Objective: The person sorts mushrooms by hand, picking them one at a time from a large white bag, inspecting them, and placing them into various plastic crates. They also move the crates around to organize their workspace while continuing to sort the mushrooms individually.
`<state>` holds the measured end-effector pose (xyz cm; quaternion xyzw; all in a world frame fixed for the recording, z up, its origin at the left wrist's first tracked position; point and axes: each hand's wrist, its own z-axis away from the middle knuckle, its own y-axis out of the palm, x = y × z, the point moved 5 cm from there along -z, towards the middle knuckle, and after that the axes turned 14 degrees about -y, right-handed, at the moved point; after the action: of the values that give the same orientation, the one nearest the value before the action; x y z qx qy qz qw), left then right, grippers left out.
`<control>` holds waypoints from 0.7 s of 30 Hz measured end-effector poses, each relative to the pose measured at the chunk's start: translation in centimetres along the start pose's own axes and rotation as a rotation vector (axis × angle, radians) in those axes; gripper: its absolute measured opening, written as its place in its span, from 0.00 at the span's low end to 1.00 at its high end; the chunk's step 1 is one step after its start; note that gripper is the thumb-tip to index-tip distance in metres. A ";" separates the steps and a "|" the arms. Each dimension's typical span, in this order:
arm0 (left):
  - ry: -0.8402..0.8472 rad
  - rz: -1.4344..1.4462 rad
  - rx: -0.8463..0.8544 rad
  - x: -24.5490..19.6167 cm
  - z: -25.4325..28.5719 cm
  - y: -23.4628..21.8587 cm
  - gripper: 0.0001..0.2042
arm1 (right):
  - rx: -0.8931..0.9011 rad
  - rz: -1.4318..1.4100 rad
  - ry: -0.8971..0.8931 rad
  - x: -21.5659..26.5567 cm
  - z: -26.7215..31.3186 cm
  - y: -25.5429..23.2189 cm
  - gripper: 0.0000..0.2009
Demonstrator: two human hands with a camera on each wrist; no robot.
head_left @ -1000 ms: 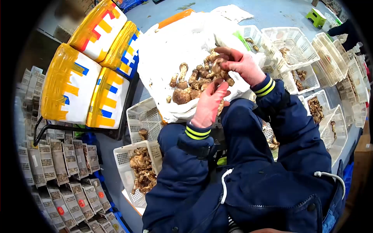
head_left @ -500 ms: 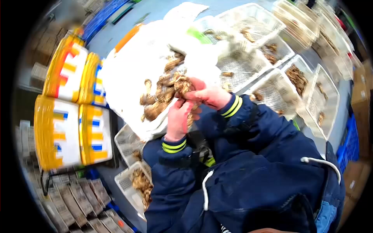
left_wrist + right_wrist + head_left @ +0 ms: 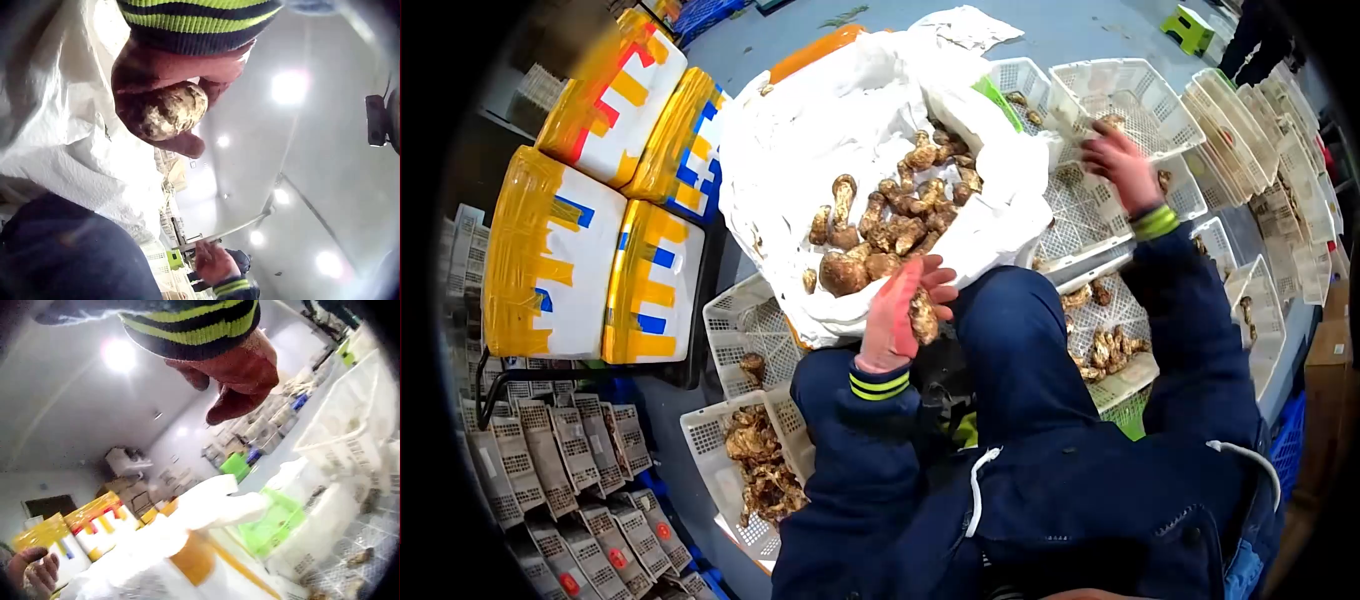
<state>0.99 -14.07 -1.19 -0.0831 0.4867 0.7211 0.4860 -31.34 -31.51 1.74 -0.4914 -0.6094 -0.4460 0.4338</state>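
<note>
In the head view my left hand (image 3: 890, 318) holds a brown-and-cream matsutake-like mushroom (image 3: 923, 318) at the near edge of a white plastic sheet (image 3: 785, 160). The left wrist view shows that mushroom (image 3: 175, 111) cradled in the palm, with fingers and thumb bent around it. Several more mushrooms (image 3: 900, 215) lie heaped on the sheet. Out to the right, my right hand (image 3: 1122, 168) reaches over white mesh baskets (image 3: 1090, 235). Its fingers are loosely extended, and the right wrist view shows nothing in that hand (image 3: 247, 372). A small mushroom (image 3: 1112, 120) lies just beyond its fingertips.
A basket (image 3: 1135, 375) with several mushrooms stands by the right knee. Another basket (image 3: 700, 425) of darker mushrooms is at the left. Taped foam boxes (image 3: 560, 260) are stacked on a cart at the left. Baskets (image 3: 1215, 140) are piled at the far right.
Half a second ago both hands were together over the heap with mushrooms. The right hand has since swung right over the baskets, its fingers loosened. The left keeps a mushroom.
</note>
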 end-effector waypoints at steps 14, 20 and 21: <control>0.218 0.018 -0.238 -3.9 4.8 -5.0 0.15 | 0.597 -0.065 0.147 -3.1 -8.0 21.5 0.20; 0.263 -0.106 0.001 -3.4 1.7 2.6 0.23 | 0.631 -0.648 0.174 3.8 1.1 19.9 0.22; 0.243 -0.168 0.090 -3.3 1.8 3.9 0.23 | 0.741 -0.564 0.146 4.0 1.9 19.6 0.22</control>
<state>0.32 -14.94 4.11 -0.1883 0.5649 0.6401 0.4855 -12.79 -26.47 7.48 -0.0859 -0.8051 -0.3323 0.4837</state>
